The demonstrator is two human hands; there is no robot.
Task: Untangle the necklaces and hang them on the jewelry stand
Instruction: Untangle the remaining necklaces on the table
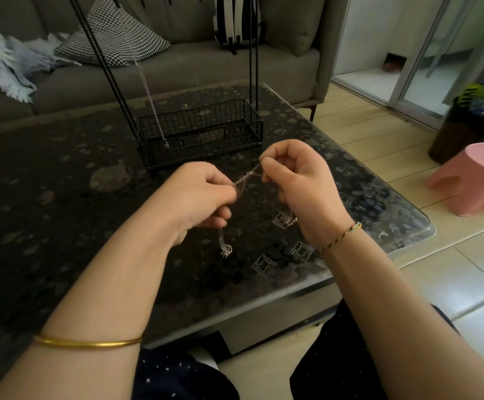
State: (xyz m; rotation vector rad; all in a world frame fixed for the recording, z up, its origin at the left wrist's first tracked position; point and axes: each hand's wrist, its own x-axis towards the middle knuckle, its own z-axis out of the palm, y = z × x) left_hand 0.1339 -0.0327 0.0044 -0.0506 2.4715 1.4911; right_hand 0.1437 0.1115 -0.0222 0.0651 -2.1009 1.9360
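Thin tangled silver necklaces (246, 178) stretch taut between my two hands above the dark table. My left hand (199, 197) pinches one end, and a knotted clump of chain (225, 250) dangles below it. My right hand (295, 176) pinches the other end, with more chain hanging under its wrist. The black wire jewelry stand (200, 131), with a basket base and tall rods, stands just beyond my hands. One silver chain (148, 90) hangs from the stand down into the basket.
The dark patterned glass table (62, 197) has its right edge and corner near my right arm. A grey sofa (177, 67) with a checked cushion lies behind the stand. A pink stool (477, 180) stands on the tiled floor at right.
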